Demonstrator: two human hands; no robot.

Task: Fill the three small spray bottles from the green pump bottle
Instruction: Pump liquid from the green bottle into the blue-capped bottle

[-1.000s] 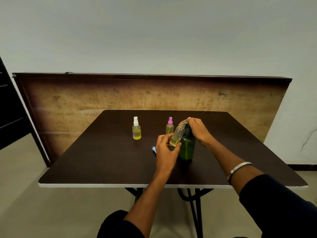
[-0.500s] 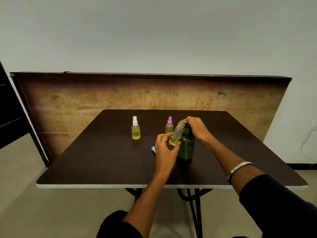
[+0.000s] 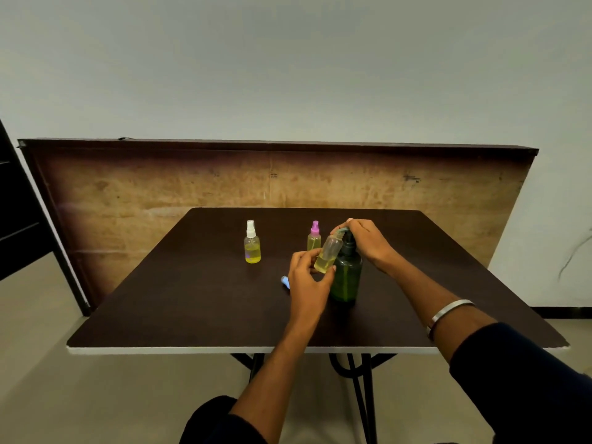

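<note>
1. Head view: the left hand (image 3: 307, 283) curls its fingers and thumb around the lower part of an uncapped spray bottle (image 3: 327, 255), holding it tilted with its open mouth up against the spout of the green pump bottle (image 3: 346, 275). Yellow liquid fills only the bottom of the held bottle.
2. The right hand (image 3: 365, 240) lies over the pump head, fingers bent down across it; the wrist angles back toward the table's right edge, with a metal bangle (image 3: 448, 312) on the forearm.
3. The green pump bottle stands upright near the middle of the dark table (image 3: 179, 302), just right of the left hand and partly hidden by it.
4. A small blue cap (image 3: 285, 281) lies on the tabletop, touching or just beside the left hand's left side.
5. Toward the far edge stand a pink-capped spray bottle (image 3: 314, 236), just behind the held bottle, and a white-capped spray bottle (image 3: 252, 243), farther left, well apart from both hands.
6. A worn wooden board (image 3: 160, 187) stands behind the table's far edge.
</note>
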